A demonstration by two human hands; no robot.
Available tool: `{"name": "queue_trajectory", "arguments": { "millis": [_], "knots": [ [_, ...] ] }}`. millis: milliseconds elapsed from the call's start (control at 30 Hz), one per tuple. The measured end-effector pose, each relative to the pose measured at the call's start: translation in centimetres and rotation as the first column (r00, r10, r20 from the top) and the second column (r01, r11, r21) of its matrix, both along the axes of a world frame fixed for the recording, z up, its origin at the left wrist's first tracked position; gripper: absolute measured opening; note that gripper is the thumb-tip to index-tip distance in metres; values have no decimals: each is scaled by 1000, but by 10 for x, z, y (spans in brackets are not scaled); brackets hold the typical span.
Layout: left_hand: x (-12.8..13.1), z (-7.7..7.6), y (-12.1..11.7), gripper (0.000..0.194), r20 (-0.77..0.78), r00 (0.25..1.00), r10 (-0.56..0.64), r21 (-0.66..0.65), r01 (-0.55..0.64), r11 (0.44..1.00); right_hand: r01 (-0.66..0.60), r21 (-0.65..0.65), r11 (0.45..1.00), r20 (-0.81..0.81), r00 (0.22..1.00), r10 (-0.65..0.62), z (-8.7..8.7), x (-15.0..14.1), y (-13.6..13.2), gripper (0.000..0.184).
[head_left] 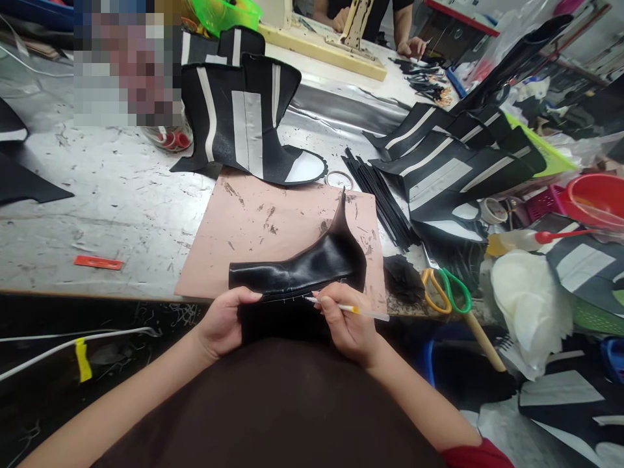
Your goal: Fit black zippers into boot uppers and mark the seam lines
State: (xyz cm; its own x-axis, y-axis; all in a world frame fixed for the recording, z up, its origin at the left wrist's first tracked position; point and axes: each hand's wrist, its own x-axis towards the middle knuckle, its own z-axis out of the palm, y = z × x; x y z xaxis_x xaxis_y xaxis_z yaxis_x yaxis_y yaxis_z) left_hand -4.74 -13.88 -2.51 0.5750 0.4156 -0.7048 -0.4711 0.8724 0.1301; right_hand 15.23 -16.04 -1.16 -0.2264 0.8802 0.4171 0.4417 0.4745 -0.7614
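A glossy black leather boot upper (312,263) lies at the table's front edge, partly on a pinkish board (253,214) and partly over my lap. My left hand (229,318) grips its near left edge, thumb on top and the fingers hidden underneath. In my right hand (348,322) is a slim white pen (363,312) with a yellow band. Its tip points left at the seam edge, where short pale marks run in a row. I cannot tell whether the tip touches the leather.
Behind the board lies a black boot piece (248,123) with white strips. Black strips (383,198), more boot pieces (439,156) and scissors (446,289) with green and orange handles are at right. An orange blade holder (98,262) lies left. Across the table, a person's hand (413,49) shows.
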Motion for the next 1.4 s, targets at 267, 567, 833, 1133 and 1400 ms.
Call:
{"name": "queue_trajectory", "arguments": {
  "millis": [267,567,833,1133,1400],
  "knots": [
    [0,-1,0,27,-16,1000,-9,11,10,1000,45,10,999,-51,998,-45,0,5,-3,13],
    [-1,0,1,30,15,1000,-7,13,7,1000,85,31,996,-31,996,-84,-3,6,-3,13],
    [-1,-1,1,31,25,1000,-7,9,7,1000,77,26,997,6,997,-78,-2,6,-2,16],
    [-1,1,0,31,-17,1000,-6,-16,6,1000,70,44,997,28,997,-72,-2,6,-1,16],
    [2,5,3,31,-52,994,95,-12,-96,995,164,36,986,-181,971,-155,-10,10,-5,15]
  ]
}}
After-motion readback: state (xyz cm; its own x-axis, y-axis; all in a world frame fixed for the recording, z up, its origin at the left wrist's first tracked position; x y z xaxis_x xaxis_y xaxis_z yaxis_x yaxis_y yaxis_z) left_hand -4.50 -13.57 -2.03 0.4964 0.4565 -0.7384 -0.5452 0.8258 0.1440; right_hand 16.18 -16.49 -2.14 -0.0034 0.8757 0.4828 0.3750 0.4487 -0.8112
